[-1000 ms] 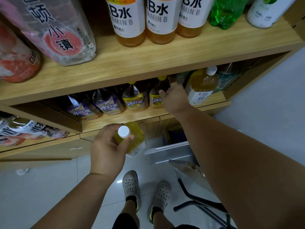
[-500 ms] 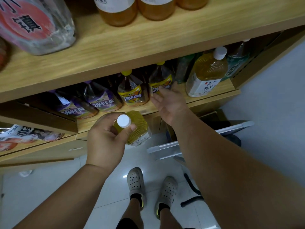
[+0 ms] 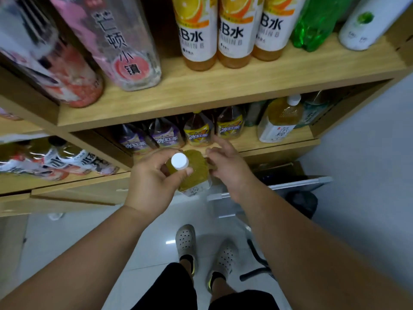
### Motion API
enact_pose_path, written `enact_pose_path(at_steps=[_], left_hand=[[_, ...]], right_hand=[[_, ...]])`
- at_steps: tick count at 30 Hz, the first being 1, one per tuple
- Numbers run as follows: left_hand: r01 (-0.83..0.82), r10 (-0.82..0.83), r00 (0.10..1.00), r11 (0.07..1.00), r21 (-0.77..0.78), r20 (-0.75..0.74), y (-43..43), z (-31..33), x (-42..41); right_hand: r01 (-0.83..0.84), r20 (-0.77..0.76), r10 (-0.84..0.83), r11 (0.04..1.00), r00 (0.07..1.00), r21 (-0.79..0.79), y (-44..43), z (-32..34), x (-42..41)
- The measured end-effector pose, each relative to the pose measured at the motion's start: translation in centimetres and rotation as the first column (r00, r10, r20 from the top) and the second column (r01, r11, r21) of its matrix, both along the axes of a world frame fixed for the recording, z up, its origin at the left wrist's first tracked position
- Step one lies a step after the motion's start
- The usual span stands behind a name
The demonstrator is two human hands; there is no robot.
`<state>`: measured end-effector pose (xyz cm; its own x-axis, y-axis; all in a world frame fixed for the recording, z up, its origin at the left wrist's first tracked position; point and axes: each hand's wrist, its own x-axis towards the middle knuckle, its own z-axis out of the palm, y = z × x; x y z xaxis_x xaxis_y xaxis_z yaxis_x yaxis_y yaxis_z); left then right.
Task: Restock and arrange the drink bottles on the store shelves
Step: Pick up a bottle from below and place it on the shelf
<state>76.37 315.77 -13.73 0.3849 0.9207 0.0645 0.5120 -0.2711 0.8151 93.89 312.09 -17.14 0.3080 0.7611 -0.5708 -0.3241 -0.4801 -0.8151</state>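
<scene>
Up close, our left hand curls fingers and thumb round the neck of the tea bottle just under its white cap. That grip hides part of the body, and the label's small print is too blurred to read. Our right hand hangs just beside the bottle with loose, parted fingers gripping nothing; we cannot tell whether its thumb touches. Beyond, the lower shelf carries iced-tea bottles marked 冰红茶, their tops cut off by the upper shelf, where orange bottles read "B水" and a clear bottle reads 芒顿小镇.
</scene>
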Motion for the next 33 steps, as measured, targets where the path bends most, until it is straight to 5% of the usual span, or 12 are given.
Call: enact_pose_path(at_steps=[6,13,21,33], left_hand=[[-0.049,0.054,0.995,0.997,-0.055,0.089,-2.6,7.1,-3.9],[-0.048,0.032,0.992,0.990,0.129,0.122,-2.8,15.6,-6.9],[0.004,-0.062,0.944,0.984,0.177,0.323,0.1,25.6,-8.4],[0.135,-0.270,0.868,0.936,0.325,0.417,4.7,36.1,-12.5]], right_hand=[[-0.322,0.187,0.291,0.932,0.938,0.168,-4.6,7.9,-2.9],[-0.508,0.310,0.422,0.809,0.852,0.296,-5.8,13.9,-5.0],[-0.537,0.573,0.272,0.761,0.773,0.364,-2.1,23.9,-6.4],[-0.462,0.595,0.068,0.702,0.801,0.542,0.4,31.5,-12.0]])
